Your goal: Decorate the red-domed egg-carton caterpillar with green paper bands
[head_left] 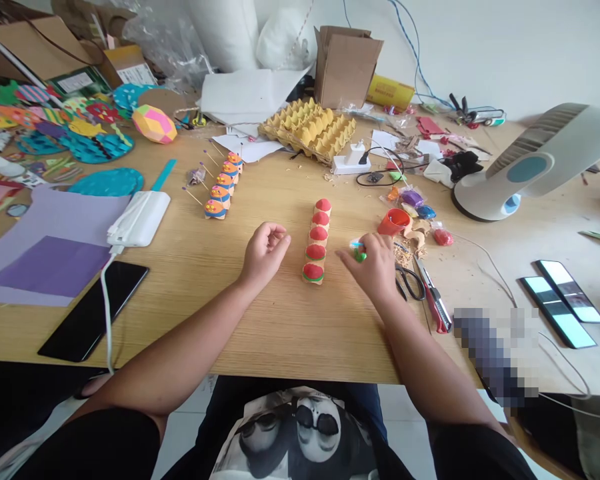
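A strip of egg-carton cups with red clay domes and green bands lies upright-facing on the wooden table between my hands. My left hand rests just left of the strip, its fingers curled loosely with nothing visible in them. My right hand sits just right of the strip, fingers pinched on a small piece of green clay. A second strip with blue, orange and yellow painted cups and toothpicks lies further back on the left.
Scissors, an orange cup and clay bags lie right of my hand. A desk fan, two phones, a black phone, power bank, purple paper, yellow egg tray and cardboard box surround.
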Demonstrator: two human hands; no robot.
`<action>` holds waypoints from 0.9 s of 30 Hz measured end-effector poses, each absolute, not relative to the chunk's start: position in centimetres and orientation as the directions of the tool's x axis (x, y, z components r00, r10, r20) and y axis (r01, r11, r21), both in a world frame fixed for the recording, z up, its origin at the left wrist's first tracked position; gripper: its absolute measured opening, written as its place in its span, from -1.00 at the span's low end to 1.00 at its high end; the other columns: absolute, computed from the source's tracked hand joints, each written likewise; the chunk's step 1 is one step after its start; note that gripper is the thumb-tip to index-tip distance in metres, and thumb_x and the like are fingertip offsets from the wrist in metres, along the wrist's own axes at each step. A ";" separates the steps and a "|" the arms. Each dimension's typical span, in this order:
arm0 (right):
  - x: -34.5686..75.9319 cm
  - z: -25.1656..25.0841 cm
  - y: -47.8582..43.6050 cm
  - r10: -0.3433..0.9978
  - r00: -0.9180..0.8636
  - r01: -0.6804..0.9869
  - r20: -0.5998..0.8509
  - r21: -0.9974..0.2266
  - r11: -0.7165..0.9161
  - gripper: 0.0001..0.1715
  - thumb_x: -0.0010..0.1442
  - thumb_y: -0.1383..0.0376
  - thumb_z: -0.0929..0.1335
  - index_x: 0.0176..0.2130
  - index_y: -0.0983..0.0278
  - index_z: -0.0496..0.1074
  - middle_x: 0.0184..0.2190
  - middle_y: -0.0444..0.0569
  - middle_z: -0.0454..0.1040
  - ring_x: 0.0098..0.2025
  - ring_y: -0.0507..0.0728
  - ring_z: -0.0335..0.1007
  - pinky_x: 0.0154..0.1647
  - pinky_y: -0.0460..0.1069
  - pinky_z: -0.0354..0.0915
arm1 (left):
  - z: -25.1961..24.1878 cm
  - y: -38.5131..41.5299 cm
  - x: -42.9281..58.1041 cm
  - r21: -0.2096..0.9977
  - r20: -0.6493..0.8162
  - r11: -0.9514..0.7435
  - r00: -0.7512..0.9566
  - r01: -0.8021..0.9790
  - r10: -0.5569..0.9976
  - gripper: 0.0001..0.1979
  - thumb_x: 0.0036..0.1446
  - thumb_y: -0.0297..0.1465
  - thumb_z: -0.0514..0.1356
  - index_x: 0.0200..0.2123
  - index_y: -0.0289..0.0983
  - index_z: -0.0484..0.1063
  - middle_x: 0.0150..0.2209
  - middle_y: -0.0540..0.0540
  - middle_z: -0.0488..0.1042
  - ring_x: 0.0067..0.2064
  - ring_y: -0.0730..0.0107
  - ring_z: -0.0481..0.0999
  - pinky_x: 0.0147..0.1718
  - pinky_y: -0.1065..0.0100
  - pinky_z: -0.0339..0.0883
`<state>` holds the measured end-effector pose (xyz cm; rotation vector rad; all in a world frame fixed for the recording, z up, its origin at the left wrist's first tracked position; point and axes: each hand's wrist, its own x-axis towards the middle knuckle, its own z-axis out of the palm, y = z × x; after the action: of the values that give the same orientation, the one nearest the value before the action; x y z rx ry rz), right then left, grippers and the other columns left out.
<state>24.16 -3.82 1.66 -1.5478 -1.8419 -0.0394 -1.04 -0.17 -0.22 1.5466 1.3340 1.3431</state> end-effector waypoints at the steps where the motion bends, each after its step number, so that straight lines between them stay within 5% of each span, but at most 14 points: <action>1: 24.7 1.4 -3.5 0.844 0.036 0.894 0.536 -0.395 0.213 -0.60 0.16 0.02 0.49 -0.37 0.17 0.29 -0.35 0.02 0.40 -0.19 0.29 0.28 -0.11 0.18 0.24 | -0.2 -0.2 -1.0 0.920 0.300 -0.275 -0.050 0.279 0.953 -0.85 0.21 -0.28 0.24 -0.20 -0.21 0.43 -0.28 -0.03 0.42 -0.29 0.39 0.39 -0.26 0.36 0.30; 7: 25.8 -0.6 -2.6 0.932 0.132 0.934 0.336 -0.358 -0.003 -0.60 0.17 0.10 0.45 -0.40 0.16 0.17 -0.36 0.03 0.36 -0.24 0.30 0.28 -0.18 0.16 0.23 | 0.6 -1.1 -0.8 0.777 0.473 -0.478 0.122 0.409 0.873 -0.77 0.35 -0.28 0.12 -0.10 -0.19 0.56 -0.11 -0.14 0.48 -0.10 0.27 0.47 -0.10 0.25 0.37; 14: 25.4 0.3 -2.6 0.929 0.064 0.877 0.366 -0.465 0.123 -0.68 0.18 0.27 0.38 -0.40 0.14 0.10 -0.35 -0.02 0.33 -0.27 0.24 0.26 -0.19 0.13 0.26 | 1.1 -1.2 -0.7 0.610 0.593 -0.579 0.173 0.540 0.786 -0.81 0.33 -0.29 0.17 -0.15 -0.15 0.59 -0.06 -0.16 0.50 0.06 0.19 0.46 0.16 0.08 0.29; 20: 23.1 2.0 -4.0 0.888 -0.054 0.464 0.456 -0.777 0.427 -0.65 0.31 0.16 0.34 -0.36 0.14 0.06 -0.24 -0.03 0.41 -0.21 0.13 0.35 -0.14 0.07 0.31 | 1.7 -1.8 -0.5 0.545 0.641 -0.631 0.210 0.553 0.738 -0.84 0.31 -0.32 0.19 -0.19 -0.10 0.60 0.02 -0.17 0.45 0.15 0.11 0.36 0.23 -0.02 0.22; 24: 22.1 1.9 -5.0 0.913 -0.220 0.183 0.343 -0.905 0.384 -0.58 0.35 0.05 0.34 -0.34 0.15 0.04 -0.19 -0.01 0.45 -0.19 0.11 0.36 -0.15 0.06 0.33 | 2.2 -2.6 -0.2 0.494 0.654 -0.678 0.280 0.544 0.702 -0.83 0.22 -0.25 0.29 -0.11 -0.06 0.59 0.06 -0.17 0.43 0.20 0.04 0.31 0.27 -0.08 0.17; 27: 22.0 1.8 -5.2 0.913 -0.272 0.132 0.303 -0.928 0.348 -0.53 0.33 -0.01 0.35 -0.34 0.15 0.03 -0.17 0.01 0.44 -0.20 0.11 0.35 -0.15 0.07 0.35 | 2.1 -3.0 0.0 0.474 0.671 -0.703 0.299 0.530 0.678 -0.88 0.17 -0.24 0.34 -0.21 -0.05 0.59 0.04 -0.15 0.44 0.22 0.04 0.28 0.29 -0.08 0.15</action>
<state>21.96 -5.25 1.84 -0.9480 -1.6641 1.0347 0.05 -2.98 2.10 2.3965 1.1266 1.3653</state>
